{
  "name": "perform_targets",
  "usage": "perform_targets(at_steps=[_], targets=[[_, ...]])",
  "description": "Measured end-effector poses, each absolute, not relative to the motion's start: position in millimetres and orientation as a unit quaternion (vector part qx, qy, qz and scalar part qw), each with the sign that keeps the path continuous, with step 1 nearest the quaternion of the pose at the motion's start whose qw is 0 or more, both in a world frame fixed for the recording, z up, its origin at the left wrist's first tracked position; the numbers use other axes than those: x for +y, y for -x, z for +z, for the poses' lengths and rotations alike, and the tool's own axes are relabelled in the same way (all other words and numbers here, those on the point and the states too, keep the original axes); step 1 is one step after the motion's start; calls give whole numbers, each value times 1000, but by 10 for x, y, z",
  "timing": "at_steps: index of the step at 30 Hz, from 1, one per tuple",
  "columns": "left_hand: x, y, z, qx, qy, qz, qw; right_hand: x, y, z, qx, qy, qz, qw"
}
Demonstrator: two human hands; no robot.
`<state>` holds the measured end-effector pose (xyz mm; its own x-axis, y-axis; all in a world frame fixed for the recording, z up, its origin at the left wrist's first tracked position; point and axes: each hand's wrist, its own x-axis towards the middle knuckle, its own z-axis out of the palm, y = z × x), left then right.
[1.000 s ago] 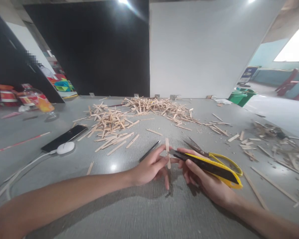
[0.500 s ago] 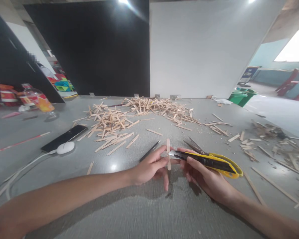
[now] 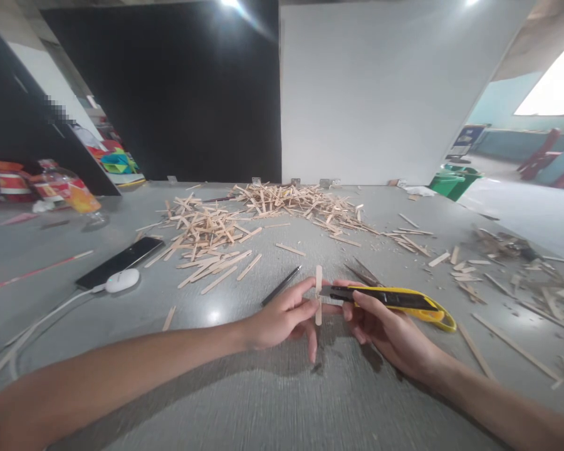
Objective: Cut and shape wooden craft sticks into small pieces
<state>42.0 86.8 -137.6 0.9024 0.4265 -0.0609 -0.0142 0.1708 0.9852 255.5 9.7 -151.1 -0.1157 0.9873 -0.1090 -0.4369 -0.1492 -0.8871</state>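
My left hand (image 3: 294, 313) pinches a short wooden popsicle stick (image 3: 318, 275), which stands upright between thumb and fingers. In my right hand (image 3: 380, 326) is a yellow and black utility knife (image 3: 395, 299), its blade pointing left. The blade tip meets the stick near its middle; whether it cuts into the wood I cannot tell. Just behind the knife lie dark-bladed scissors (image 3: 364, 272), partly hidden by it. A black pen (image 3: 282, 285) rests on the table beyond my left hand.
A large heap of popsicle sticks (image 3: 207, 225) spreads across the back of the grey table (image 3: 216, 401). Cut pieces and shavings (image 3: 470, 275) lie at the right. To the left are a phone (image 3: 117, 263), a white charger with cable (image 3: 122, 280) and a plastic bottle (image 3: 78, 194).
The knife has turned a little flatter and its blade now lies closer against the stick. My left hand keeps its pinch, and the view has shifted slightly.
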Motion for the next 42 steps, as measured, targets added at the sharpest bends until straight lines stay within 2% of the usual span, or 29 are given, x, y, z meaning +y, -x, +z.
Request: perform_targets(at_steps=[7,11,13,22,32,42], targets=[[851,-428,-1405,181,-652,159,719,89,-2578,-1540,-336,376,655,563],[805,-421,-1399,221,-680,194,672,104,-2541,-1550,-328,396,568,643],[780,-416,-1394,233,-701,196,644,101,-2518,-1556,-355,422,519,653],[698,-414,-1376,225,-776,170,564,-10,-2479,-1461,-478,490,470,557],[734,-432,-1416,262,-818,244,450,-72,-2437,-1376,-484,516,446,548],[657,-402,-1438,207,-871,252,369,-69,-2435,-1358,-475,517,463,541]])
